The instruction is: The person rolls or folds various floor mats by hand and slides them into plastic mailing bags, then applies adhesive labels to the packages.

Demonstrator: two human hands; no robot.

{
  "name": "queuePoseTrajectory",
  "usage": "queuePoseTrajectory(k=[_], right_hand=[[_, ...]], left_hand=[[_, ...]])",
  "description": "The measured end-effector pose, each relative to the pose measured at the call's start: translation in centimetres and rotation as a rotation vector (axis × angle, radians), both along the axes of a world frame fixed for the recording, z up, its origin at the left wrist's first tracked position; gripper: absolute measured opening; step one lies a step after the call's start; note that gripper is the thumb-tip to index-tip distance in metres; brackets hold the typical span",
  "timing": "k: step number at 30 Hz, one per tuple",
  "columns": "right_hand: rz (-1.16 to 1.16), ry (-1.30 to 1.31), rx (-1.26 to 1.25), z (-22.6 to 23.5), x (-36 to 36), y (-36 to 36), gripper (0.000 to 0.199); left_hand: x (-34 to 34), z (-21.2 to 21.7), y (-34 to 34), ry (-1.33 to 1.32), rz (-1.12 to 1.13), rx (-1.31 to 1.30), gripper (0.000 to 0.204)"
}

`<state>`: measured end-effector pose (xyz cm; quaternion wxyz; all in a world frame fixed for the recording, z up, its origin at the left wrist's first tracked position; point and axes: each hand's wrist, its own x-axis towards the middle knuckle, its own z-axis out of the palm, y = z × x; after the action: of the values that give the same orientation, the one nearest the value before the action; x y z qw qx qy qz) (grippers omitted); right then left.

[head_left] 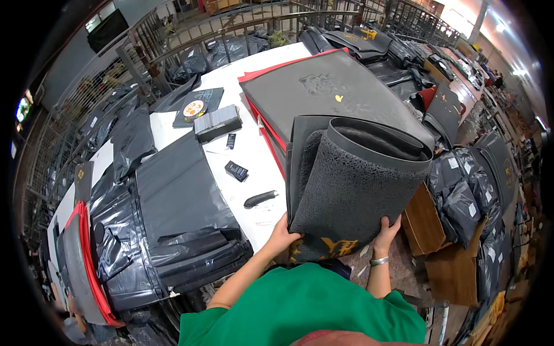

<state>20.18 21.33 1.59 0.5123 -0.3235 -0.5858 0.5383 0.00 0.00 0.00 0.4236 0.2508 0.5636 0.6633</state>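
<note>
Between my two hands I hold a rolled dark grey floor mat [363, 184], its curled top edge facing up and yellow lettering near its lower edge. My left hand [283, 235] grips the lower left side, thumb on the front. On the lower right side, my right hand [386, 233] is closed round the mat, with a bracelet on the wrist. Just behind it lies a stack of flat grey mats [334, 86] with red ones among them. Left of the roll, a black-handled cutter [260, 199] rests on the white table [254, 222].
Black plastic bags [179, 196] cover the table's left part. A roll of tape [194, 109], a grey block of labels [217, 123] and a small black box [236, 170] lie farther back. Cardboard boxes [427, 222] with bagged goods stand at right. A metal railing [231, 37] runs behind.
</note>
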Motion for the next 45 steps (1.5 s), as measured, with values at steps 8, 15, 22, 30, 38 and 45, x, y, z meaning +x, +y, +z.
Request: queuePoseTrajectory(k=[8,15,22,30,38,45], right_hand=[[0.035,-0.266,0.067,5.8,-4.0,8.5,0.048],[0.115,-0.64,-0.063,-9.0,-6.7,15.7,0.081],[0.153,-0.575,-0.095,-8.4,-7.1,15.3,0.07],[0.369,-0.722,-0.365,-10.6,-4.8,16.5,0.069],[0.316,-0.648,-0.276,-8.7,-5.8,16.3,0.073],[0.165,-0.688,-0.135,-9.0,-6.6,17.0,0.076]], left_hand=[[-3.9,1.9,8.2,0.074,0.019,0.064,0.094],[-11.7,-4.0,17.1,0.284,-0.169,-0.573,0.101],[-14.8,-3.3,28.7,0.792,0.132,-0.719,0.083],[-0.5,2.6,28.0,1.281,-0.251,-0.003,0.015],[-1.3,2.3,27.9,1.209,-0.262,-0.036,0.015],[-10.0,0.4,23.9,0.961,0.279,-0.662,0.062]])
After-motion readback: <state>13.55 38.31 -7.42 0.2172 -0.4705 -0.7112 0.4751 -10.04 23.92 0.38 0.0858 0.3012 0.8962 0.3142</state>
